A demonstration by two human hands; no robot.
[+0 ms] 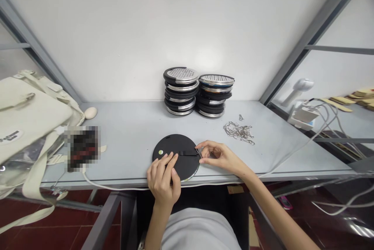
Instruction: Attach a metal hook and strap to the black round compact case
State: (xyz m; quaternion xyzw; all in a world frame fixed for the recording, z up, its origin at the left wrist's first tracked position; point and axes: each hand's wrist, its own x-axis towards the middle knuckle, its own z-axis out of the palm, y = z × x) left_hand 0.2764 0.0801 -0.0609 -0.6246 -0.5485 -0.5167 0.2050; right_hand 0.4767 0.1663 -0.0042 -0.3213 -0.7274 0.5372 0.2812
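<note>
A black round disc (187,168) lies flat near the front edge of the table, with a raised strip across its middle and a small round sticker. My left hand (163,180) rests on its left part, fingers stretched out over the surface. At the disc's right rim, my right hand (217,156) pinches a small metal wire hook (199,152) between thumb and fingers. The hook touches or nearly touches the rim; its exact fit there is too small to make out. A loose pile of similar small metal hooks (239,131) lies beyond my right hand.
Two stacks of round discs with silver rims and black edging, a left stack (181,92) and a right stack (215,95), stand by the wall. A cream bag (32,117), a blurred-out phone-like object (83,148) and an egg-shaped item (90,113) sit left. White cables (295,152) cross the right.
</note>
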